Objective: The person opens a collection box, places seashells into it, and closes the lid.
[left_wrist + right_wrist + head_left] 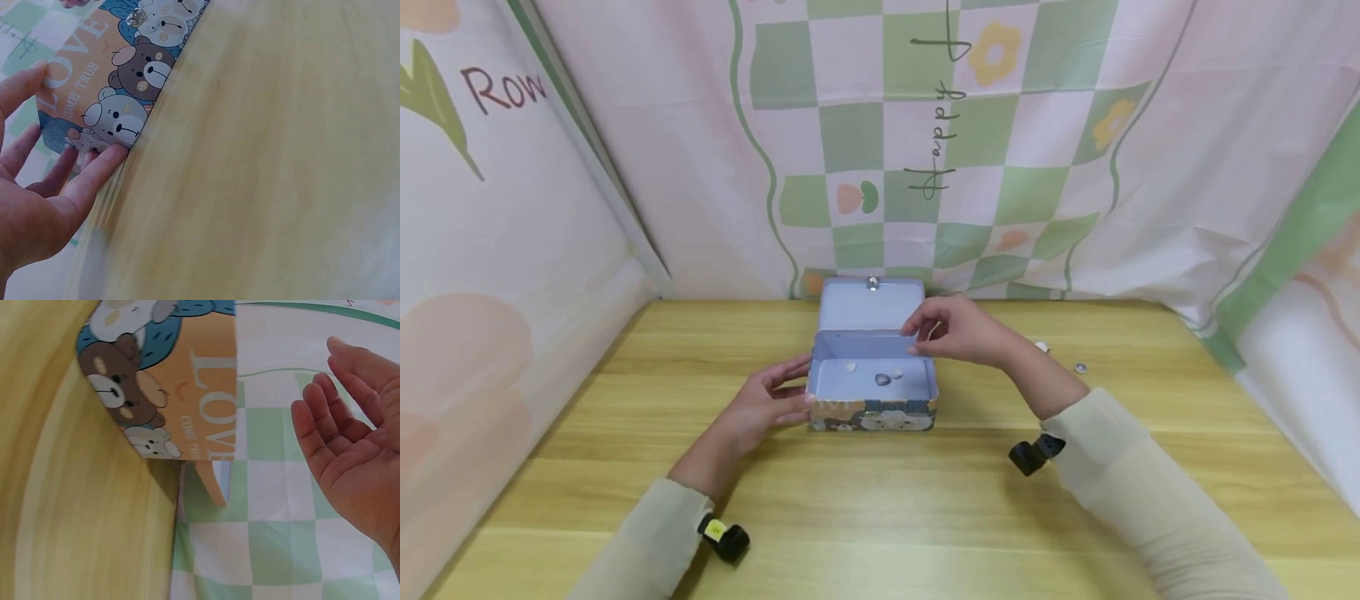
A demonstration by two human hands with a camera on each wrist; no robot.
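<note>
A tin box (837,417) with a pale blue inside and cartoon bears on its front stands with its hinged lid (850,308) raised at the back. Inside lie a dark-rimmed shiny piece (882,380) and two small whitish pieces (851,367), too small to identify. My left hand (756,410) touches the box's left side with spread fingers, its thumb low on the front in the left wrist view. Over the box's right rear part hovers my right hand (958,332); in the right wrist view its fingers (322,415) bend loosely, with nothing between them.
Right of the box, partly behind the right forearm, a small white piece (1042,347) and a small dark-rimmed piece (1080,367) lie on the wooden table (880,517). A checkered curtain (917,133) hangs behind the table's back edge, close to the raised lid.
</note>
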